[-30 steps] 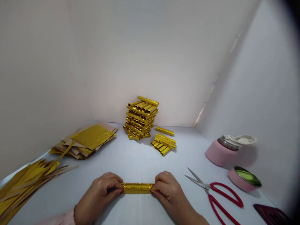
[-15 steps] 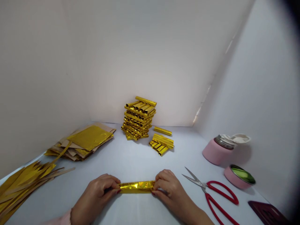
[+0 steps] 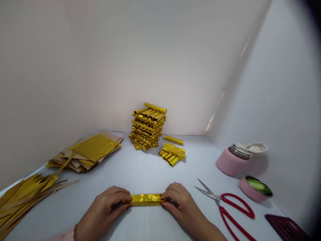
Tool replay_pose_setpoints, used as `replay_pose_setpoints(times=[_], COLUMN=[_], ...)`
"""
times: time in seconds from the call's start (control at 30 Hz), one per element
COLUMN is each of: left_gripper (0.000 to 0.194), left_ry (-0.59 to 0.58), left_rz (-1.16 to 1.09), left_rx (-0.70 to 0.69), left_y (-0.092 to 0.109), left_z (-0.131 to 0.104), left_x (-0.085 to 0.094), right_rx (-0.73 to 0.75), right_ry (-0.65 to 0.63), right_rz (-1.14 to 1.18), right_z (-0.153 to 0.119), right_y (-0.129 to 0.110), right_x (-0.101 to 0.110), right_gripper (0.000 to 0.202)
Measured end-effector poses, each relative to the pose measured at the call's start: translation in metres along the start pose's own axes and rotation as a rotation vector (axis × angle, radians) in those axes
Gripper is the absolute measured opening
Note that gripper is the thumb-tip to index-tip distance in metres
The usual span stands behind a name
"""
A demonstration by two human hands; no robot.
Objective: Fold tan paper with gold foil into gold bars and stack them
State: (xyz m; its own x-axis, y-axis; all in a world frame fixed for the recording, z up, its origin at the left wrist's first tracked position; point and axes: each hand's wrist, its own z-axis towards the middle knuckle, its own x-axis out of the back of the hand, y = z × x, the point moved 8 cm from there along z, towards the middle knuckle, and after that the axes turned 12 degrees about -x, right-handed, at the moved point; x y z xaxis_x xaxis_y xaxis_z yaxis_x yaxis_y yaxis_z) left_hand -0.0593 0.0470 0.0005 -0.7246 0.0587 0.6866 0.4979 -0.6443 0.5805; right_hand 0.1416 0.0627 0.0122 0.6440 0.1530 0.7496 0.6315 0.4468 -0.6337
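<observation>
A shiny gold paper strip (image 3: 146,199), folded into a narrow bar, lies crosswise between my hands close to the table's near side. My left hand (image 3: 106,209) pinches its left end between thumb and fingers. At the other end, my right hand (image 3: 179,206) grips it the same way, so both tips are covered by fingers. Beyond them rises a crisscross stack of gold paper tubes (image 3: 147,127) against the back wall. Just right of it is a smaller pile of such tubes (image 3: 173,154), with one single tube (image 3: 173,140) behind.
Red-handled scissors (image 3: 218,199) lie spread to the right of my right hand. A pink jar (image 3: 232,162) with its white lid flipped up and a pink bowl (image 3: 253,192) stand farther right, near a dark red flat object (image 3: 286,227). Gold sheets (image 3: 96,147) and cut strips (image 3: 27,197) occupy the left.
The gold strip now looks narrower and more squared. Both hands have shifted slightly inward along it, and the fingers have rolled a little; each end is still held.
</observation>
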Motion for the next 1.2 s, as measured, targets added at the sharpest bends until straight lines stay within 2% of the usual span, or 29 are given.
replay_pose_setpoints(times=[0.3, 0.6, 0.87, 1.07, 1.2], left_gripper=[0.021, 0.016, 0.015, 0.016, 0.016], left_ry=[0.023, -0.02, -0.003, -0.007, -0.007], left_rz=[-0.006, 0.006, 0.018, 0.033, 0.006], left_rx=[-0.037, 0.048, 0.048, 0.017, 0.004], left_y=[-0.001, -0.002, -0.001, 0.003, 0.008], left_z=[-0.001, -0.001, -0.002, 0.0, 0.003], left_x=[-0.001, -0.002, -0.002, -0.005, -0.008], right_rx=[0.057, 0.094, 0.11, 0.142, 0.233], right_ry=[0.047, 0.064, 0.065, 0.093, 0.124], right_rz=[0.01, -0.005, -0.032, -0.127, -0.235], right_z=[-0.003, -0.004, -0.006, -0.005, -0.003], right_y=[-0.002, -0.006, -0.009, -0.026, -0.041], right_x=[-0.001, 0.0, 0.002, -0.007, -0.018], right_gripper=[0.015, 0.017, 0.015, 0.011, 0.013])
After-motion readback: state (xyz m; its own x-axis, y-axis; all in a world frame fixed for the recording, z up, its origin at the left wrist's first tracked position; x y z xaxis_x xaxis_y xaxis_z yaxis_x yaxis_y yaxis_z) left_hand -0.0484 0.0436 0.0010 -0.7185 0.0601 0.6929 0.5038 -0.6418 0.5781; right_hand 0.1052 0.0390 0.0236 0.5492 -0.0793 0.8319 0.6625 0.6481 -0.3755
